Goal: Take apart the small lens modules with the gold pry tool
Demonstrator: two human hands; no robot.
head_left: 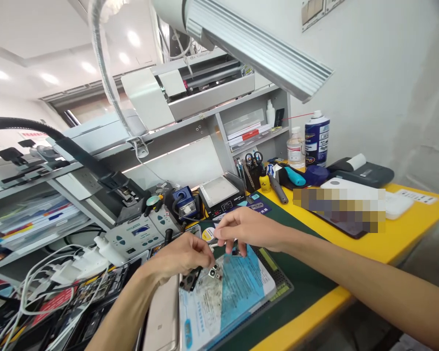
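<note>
My left hand [188,254] is in a pinch over a blue and white printed sheet [254,278]. Just below its fingertips is a small camera module [212,272]; whether the fingers hold it or only hover beside it, I cannot tell. A black phone part [190,279] lies under this hand. Above the sheet, my right hand [247,228] has its fingers curled and its thumb and index tips close together. What they grip, if anything, is too small to make out. A small dark part [236,251] shows beneath its other fingers.
A pale gold phone [161,314] lies left of the sheet, on a green mat [307,270]. White chargers and cables [82,268] crowd the left. Behind are a grey control unit [141,239] and a heating plate [219,192]. A lamp [259,48] hangs overhead.
</note>
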